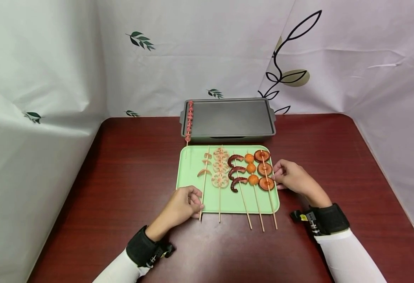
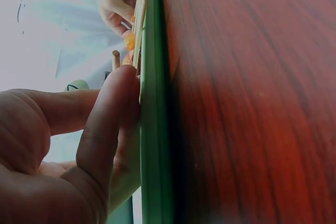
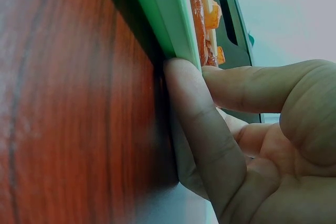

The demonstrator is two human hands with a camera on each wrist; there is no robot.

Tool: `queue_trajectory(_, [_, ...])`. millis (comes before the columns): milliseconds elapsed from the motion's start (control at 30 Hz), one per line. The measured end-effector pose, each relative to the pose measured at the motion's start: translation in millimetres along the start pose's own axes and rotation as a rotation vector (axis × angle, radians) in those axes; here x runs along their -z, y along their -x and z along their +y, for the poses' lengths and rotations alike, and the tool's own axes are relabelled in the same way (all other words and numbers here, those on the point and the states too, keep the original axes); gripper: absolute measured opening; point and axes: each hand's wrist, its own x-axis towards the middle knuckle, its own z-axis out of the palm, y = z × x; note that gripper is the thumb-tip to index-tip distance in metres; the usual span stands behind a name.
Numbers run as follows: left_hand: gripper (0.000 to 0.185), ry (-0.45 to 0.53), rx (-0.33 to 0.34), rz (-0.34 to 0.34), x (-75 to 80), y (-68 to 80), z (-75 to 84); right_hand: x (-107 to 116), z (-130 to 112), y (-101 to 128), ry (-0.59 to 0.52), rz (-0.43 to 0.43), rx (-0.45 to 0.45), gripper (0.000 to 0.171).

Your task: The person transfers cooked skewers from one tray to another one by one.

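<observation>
We find a green tray (image 1: 192, 188) lying flat on the desk (image 1: 129, 165), near the middle, its far edge just beside a grey baking pan (image 1: 228, 118) that sits at the desk's far edge. The tray carries five skewers; a sixth, of small pink pieces (image 1: 189, 120), lies along the pan's left side.

The left hand (image 1: 182, 204) sits at the tray's near-left corner, fingers curled, thumb and forefinger pinching the stick of the leftmost skewer (image 1: 203, 184) against the tray rim; the left wrist view confirms fingers (image 2: 113, 124) pressed to the green edge. The right hand (image 1: 291, 177) rests at the tray's right edge, fingers curled round the rim, beside the mushroom skewer (image 1: 266, 173).

Our judgement: the step in hand is taking up the leftmost skewer while the right hand steadies the tray. It is best done by gripping the bare stick low, lifting it level so the pieces do not slide, and keeping clear of the neighbouring lotus-root skewer (image 1: 220, 171).

The skewer's long axis runs from near edge to far edge, with its food-bearing tip towards the pan and its bare handle overhanging the tray's near edge.
</observation>
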Motion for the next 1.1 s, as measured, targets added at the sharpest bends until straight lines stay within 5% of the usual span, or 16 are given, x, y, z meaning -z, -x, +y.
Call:
queue_trajectory(400, [0.028,-0.014,0.017,-0.076,3.0,-4.1,2.1,-0.5,1.6,-2.5,0.001,-0.003,0.007,0.018])
queue_trajectory(700, [0.028,-0.056,0.008,-0.069,3.8,-4.5,2.8,0.0,1.7,-2.9,-0.008,-0.004,0.000,0.019])
queue_trajectory(900, [0.028,-0.156,-0.025,0.008,7.0,-2.7,6.6,0.3,2.1,-3.0,0.000,-0.005,0.009,0.019])
queue_trajectory(1100, [0.029,-0.438,-0.131,0.183,11.7,0.6,12.6,0.0,2.4,-2.7,0.000,0.000,0.009,0.018])
